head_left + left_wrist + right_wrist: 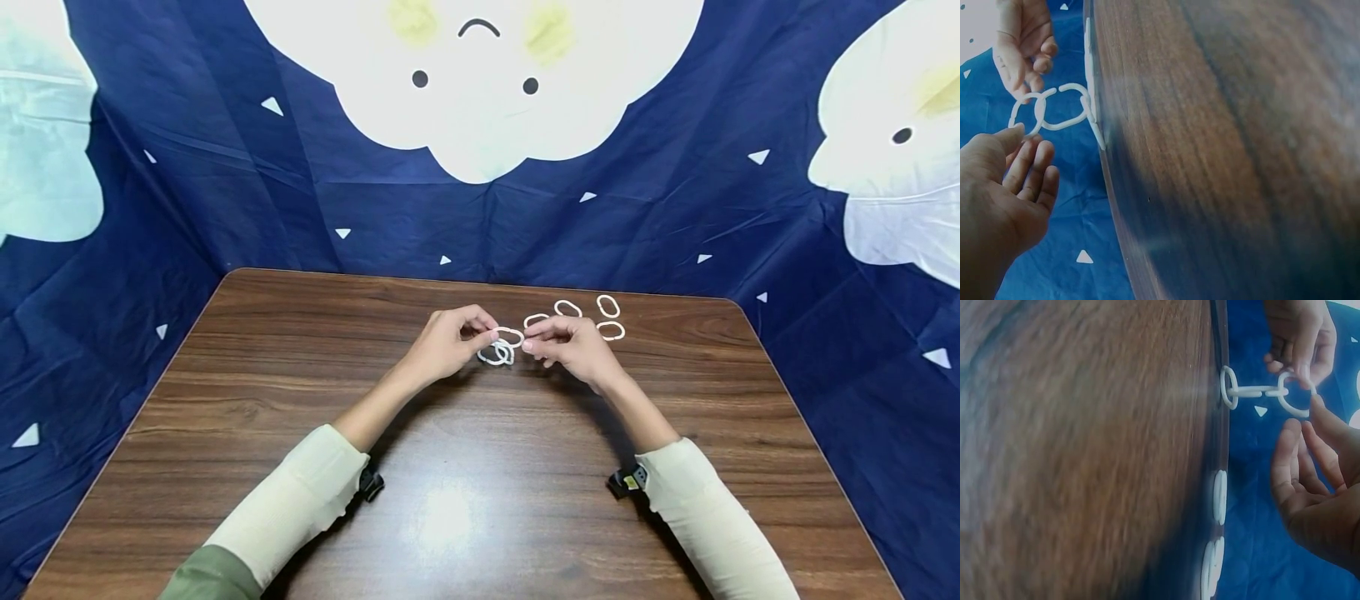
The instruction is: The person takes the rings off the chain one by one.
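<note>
My left hand (448, 342) pinches a white oval link (1013, 112) between thumb and fingers, above the wooden table. Hooked through it is a second white link (1066, 127), which has a small gap in its side. A third link (1224, 387) joins on at the chain's lower end, close to the tabletop. At the held link's other side is my right hand (576, 346), its fingers loosely bent and apart from the thumb. In the right wrist view that thumb (1329, 422) reaches the link's edge; whether it presses on it is unclear.
Several loose white links lie beyond and right of the right hand, among them a far-right link (608, 297) and one nearer (611, 337). The brown wooden table (480, 442) ends at a dark blue cloth backdrop (487, 225) with white clouds.
</note>
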`<action>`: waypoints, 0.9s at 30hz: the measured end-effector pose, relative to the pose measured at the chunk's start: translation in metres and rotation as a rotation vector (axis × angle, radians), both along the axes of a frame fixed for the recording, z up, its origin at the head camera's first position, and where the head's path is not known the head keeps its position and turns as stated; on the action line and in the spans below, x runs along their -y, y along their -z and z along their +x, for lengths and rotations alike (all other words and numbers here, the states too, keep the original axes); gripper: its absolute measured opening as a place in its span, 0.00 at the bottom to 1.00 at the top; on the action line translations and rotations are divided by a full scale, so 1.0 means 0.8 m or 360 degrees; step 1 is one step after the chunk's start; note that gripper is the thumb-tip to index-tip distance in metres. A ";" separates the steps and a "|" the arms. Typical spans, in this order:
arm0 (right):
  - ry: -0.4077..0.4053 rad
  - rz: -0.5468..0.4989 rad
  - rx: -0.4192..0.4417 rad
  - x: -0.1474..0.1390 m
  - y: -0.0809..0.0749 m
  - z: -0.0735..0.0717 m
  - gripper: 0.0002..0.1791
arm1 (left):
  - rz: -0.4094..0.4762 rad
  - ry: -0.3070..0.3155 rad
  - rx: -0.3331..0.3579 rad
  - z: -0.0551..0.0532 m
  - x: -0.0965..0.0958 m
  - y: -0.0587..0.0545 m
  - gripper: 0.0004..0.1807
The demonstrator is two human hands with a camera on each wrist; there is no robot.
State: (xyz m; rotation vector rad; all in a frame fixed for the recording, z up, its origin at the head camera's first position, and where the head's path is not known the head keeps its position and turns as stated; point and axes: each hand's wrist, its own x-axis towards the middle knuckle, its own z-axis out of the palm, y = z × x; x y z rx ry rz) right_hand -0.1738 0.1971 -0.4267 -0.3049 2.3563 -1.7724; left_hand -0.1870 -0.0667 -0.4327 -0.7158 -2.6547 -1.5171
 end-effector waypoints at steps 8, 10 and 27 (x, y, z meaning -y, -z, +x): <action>-0.0029 0.0061 -0.0029 0.012 0.003 0.002 0.19 | 0.0003 -0.0006 -0.0004 0.000 -0.002 0.001 0.05; -0.0026 0.0059 -0.0031 0.013 0.004 0.002 0.19 | 0.0006 -0.0006 -0.0010 0.000 -0.002 0.001 0.06; -0.0011 0.0000 -0.0013 0.020 0.011 0.001 0.13 | -0.0003 -0.0064 -0.0048 0.001 -0.003 0.001 0.05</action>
